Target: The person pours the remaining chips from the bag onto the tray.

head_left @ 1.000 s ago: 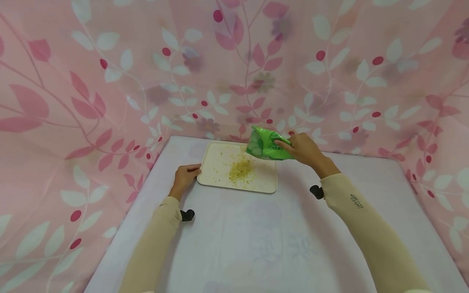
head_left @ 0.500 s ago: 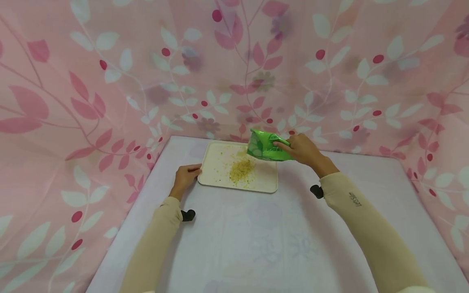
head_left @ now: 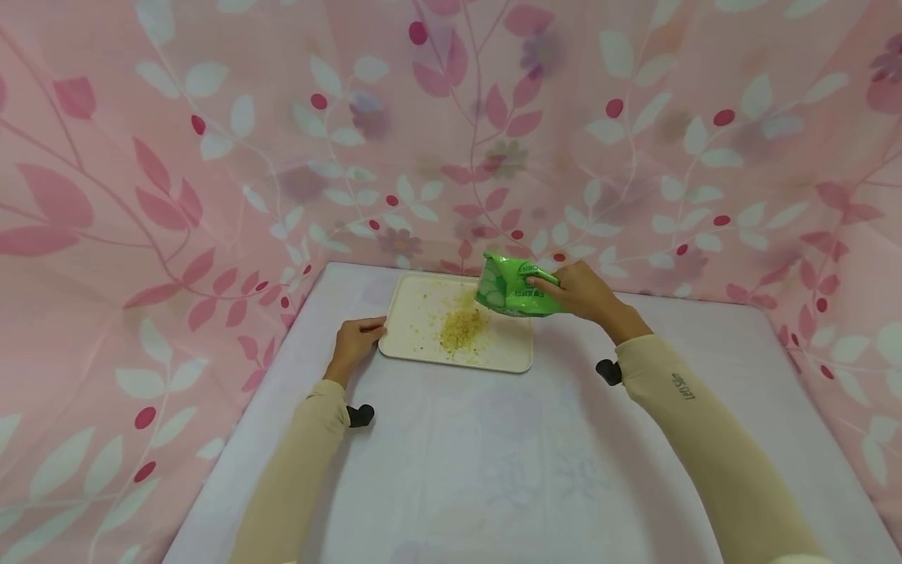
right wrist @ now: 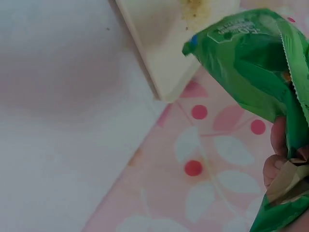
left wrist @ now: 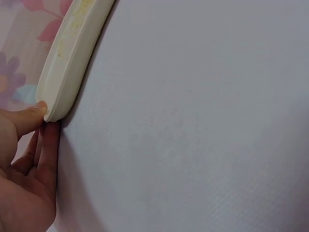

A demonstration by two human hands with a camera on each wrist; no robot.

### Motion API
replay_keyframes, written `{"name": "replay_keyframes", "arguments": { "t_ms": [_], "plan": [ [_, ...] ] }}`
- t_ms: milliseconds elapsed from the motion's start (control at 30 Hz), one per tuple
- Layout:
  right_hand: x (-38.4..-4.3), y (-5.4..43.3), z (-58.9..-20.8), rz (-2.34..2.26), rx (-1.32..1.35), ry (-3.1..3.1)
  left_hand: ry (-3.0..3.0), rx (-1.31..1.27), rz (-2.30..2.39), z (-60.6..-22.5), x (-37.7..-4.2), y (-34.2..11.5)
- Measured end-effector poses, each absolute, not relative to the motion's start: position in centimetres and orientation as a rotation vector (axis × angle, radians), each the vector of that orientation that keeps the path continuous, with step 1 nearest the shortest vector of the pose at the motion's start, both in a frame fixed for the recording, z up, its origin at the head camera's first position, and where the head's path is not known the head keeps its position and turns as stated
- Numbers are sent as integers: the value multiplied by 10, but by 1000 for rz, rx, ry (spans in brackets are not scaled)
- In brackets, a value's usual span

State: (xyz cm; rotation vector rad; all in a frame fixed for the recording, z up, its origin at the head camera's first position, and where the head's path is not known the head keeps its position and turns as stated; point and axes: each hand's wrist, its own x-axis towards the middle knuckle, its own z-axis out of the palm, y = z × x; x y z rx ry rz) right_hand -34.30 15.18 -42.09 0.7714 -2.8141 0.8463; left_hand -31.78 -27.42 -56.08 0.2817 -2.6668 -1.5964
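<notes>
In the head view a cream rectangular tray (head_left: pixel 509 345) lies on the white-covered table, with a loose heap of yellow crumbs (head_left: pixel 461 329) in its middle. My left hand (head_left: pixel 355 342) is at the tray's left side. The left wrist view shows its thumb on the rim and fingers beneath, pinching the tray corner (left wrist: pixel 62 92). With my right hand (head_left: pixel 590 291) I grip a green plastic bag (head_left: pixel 507 288), its far end tilted over the tray's back right part. A yellowish blur of crumbs shows beside that end. In the right wrist view the green bag (right wrist: pixel 246 58) hides part of the fingers.
Pink floral cloth (head_left: pixel 451 141) hangs behind the table and along both sides, close to the tray's back edge. The white table cover (head_left: pixel 451 454) stretches toward me. A black wrist mount (head_left: pixel 362 415) sticks out at the left sleeve, another (head_left: pixel 608 370) at the right.
The green bag has dipped slightly, its far end now a little lower over the tray. My left hand and the tray have stayed in place.
</notes>
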Motion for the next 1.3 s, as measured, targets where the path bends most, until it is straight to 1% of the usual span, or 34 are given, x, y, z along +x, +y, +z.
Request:
{"name": "replay_keyframes", "arguments": {
  "t_ms": [133, 333, 600, 833, 1067, 1300],
  "plan": [
    [-341, 153, -428, 835, 768, -2863, -2681, 283, -1593, -562, -318, -274],
    [-341, 150, -423, 935, 739, -2676, -2682, 266, -1571, -564, -318, -274],
    [-343, 153, -427, 810, 751, -2881, -2674, 266, -1571, -564, -320, -274],
    [-342, 153, -422, 935, 738, -2680, -2675, 271, -1568, -563, -320, -275],
    [-343, 153, -424, 830, 757, -2838, -2672, 261, -1566, -563, -321, -274],
    [-340, 147, -410, 898, 800, -2637, -2671, 258, -1567, -561, -322, -274]
  ]
}}
